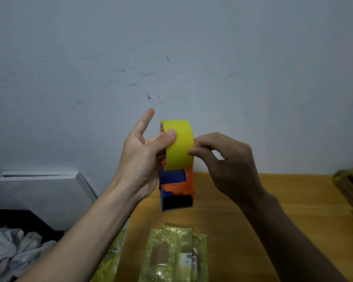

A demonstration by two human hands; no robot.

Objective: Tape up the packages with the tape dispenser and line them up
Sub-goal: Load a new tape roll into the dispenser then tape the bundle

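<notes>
1. A flat package wrapped in shiny yellow tape (174, 255) lay nearest, on the wooden counter (273, 200).
2. Another yellow-taped package (112, 259) sat just beside it on the left, partly hidden by the left arm.
3. Above them, both hands held up an orange and blue plastic tape dispenser (176, 188) with a big yellow tape roll (178, 145).
4. The left hand (140, 161) gripped the roll with its thumb on top, first finger pointing up.
5. The right hand (228, 161) pinched the roll's edge.
6. A scratched grey wall (171, 47) stood behind.
</notes>
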